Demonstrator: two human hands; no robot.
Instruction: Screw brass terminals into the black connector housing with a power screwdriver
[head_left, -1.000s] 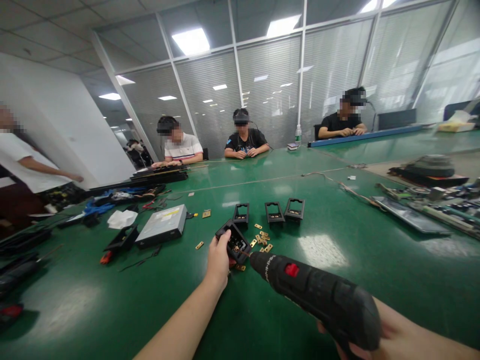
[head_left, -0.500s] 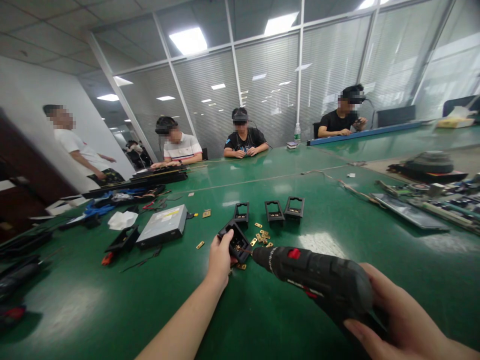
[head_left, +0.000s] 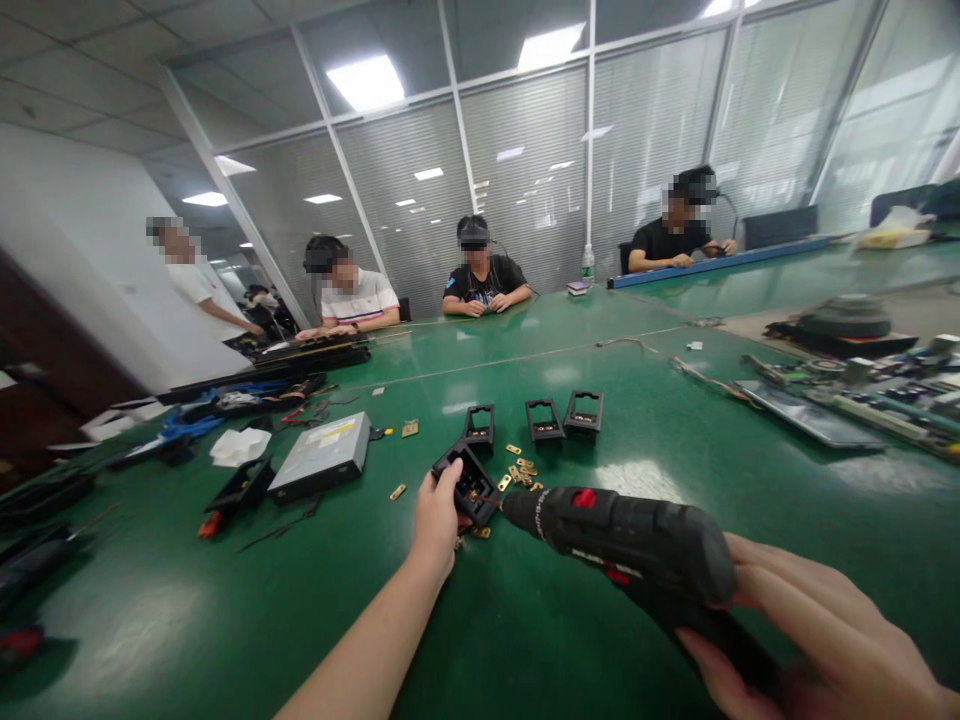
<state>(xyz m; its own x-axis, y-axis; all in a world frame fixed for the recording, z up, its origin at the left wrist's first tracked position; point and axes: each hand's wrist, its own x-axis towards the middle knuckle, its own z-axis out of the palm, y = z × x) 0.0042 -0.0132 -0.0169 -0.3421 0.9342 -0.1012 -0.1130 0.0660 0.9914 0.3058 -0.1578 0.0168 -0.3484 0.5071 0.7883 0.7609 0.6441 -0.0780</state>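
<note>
One table: I see a wide green table filling the view, with several people seated along its far edge.
Drive case: a flat grey metal box lies left of my hands, well apart from them.
Drill: I have a black electric screwdriver with a red switch held level above the table, its bit pointing left into the small part.
Right hand: my right hand wraps the drill's grip at the lower right, fingers curled round it, closed on the tool.
Left hand: my left hand pinches a black plastic bracket, thumb and fingers closed on its near edge, holding it tilted on the table.
Bracket place: it sits just ahead of my left hand, touching the drill's tip.
Spare brackets: three more black frames stand in a row behind it.
Brass plates: small gold tabs lie scattered between the row and the held bracket.
</note>
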